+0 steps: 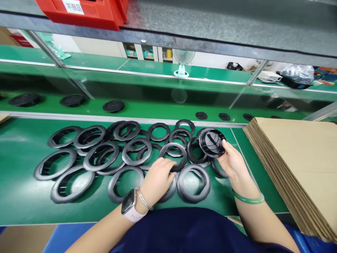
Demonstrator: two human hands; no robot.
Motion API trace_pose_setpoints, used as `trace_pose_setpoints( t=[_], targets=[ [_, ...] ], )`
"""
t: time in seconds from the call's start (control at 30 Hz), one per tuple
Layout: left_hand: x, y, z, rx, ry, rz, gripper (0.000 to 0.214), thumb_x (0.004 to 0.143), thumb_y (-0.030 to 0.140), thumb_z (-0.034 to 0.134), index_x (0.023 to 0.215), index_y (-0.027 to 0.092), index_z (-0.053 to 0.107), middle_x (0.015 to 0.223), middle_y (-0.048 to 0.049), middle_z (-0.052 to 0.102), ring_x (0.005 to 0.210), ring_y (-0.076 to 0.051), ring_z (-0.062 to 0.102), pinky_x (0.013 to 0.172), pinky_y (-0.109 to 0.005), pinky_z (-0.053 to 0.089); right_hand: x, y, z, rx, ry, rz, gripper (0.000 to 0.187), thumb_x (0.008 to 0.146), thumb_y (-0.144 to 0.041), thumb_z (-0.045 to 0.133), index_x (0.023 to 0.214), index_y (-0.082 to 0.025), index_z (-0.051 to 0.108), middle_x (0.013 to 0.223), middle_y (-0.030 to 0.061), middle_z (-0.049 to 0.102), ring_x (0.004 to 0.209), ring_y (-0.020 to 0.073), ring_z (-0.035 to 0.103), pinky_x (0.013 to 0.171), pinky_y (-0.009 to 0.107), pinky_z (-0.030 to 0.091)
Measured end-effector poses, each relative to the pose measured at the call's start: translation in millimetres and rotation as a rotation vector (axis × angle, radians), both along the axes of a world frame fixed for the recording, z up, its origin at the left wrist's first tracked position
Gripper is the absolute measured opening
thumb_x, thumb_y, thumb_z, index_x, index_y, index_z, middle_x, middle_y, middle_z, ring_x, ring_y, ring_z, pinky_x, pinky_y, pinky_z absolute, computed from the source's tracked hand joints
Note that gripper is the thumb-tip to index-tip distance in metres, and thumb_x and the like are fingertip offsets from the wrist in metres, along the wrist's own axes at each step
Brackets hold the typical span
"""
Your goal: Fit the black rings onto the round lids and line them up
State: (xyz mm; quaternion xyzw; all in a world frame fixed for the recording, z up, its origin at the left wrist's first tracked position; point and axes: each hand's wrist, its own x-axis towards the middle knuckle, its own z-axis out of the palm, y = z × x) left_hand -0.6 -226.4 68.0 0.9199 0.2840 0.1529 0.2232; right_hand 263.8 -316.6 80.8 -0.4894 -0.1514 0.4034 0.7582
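My right hand grips a round black air vent by its right edge, its slatted face with a middle bar turned up toward me. Left of it, my left hand has thumb and fingers closed at the near rim of a black trim ring, which stands slightly tilted over other rings. Many similar rings lie about on the green table, some overlapping. Close to my left hand are a grey-black ring on one side and a stacked pair of rings on the other.
A stack of flat cardboard borders the right side. Beyond the table runs a green belt carrying round black vents and smaller discs. A metal shelf with a red bin overhangs the back.
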Motion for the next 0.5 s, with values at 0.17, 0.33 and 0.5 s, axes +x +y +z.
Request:
trace_pose_setpoints(
  t=[0.17, 0.33, 0.5],
  targets=[
    [13, -4, -2.0, 0.006, 0.087, -0.031, 0.037, 0.083, 0.019, 0.070, 0.119, 0.014, 0.063, 0.109, -0.0107, 0.070, 0.104, -0.029, 0.060, 0.097, -0.046, 0.049, -1, 0, -0.8, -0.008, 0.032, 0.003, 0.029, 0.077, -0.038, 0.082, 0.097, -0.020, 0.072, 0.117, 0.0080, 0.071, 0.108, 0.0235, 0.067, 0.086, 0.034, 0.062],
    [4, 2, 2.8, 0.034, 0.018, -0.015, 0.042, 0.082, 0.021, 0.073, 0.123, 0.016, 0.061, 0.115, -0.0091, 0.067, 0.108, -0.027, 0.057, 0.101, -0.044, 0.046, 1, 0, 2.2, -0.022, 0.041, 0.025, 0.031, 0.079, -0.037, 0.079, 0.102, -0.018, 0.073, 0.113, 0.0079, 0.072, 0.103, 0.0210, 0.067, 0.079, 0.029, 0.061],
    [-7, 11, 2.2, 0.084, 0.031, -0.029, 0.034, 0.078, 0.018, 0.075, 0.111, 0.017, 0.068, 0.116, -0.0093, 0.065, 0.113, -0.030, 0.054, 0.098, -0.047, 0.043, 12, 29, 17.3, -0.024, -0.007, 0.128, 0.025, 0.078, -0.032, 0.076, 0.098, -0.016, 0.073, 0.105, 0.0077, 0.074, 0.092, 0.0195, 0.069, 0.074, 0.028, 0.060]
  ],
)
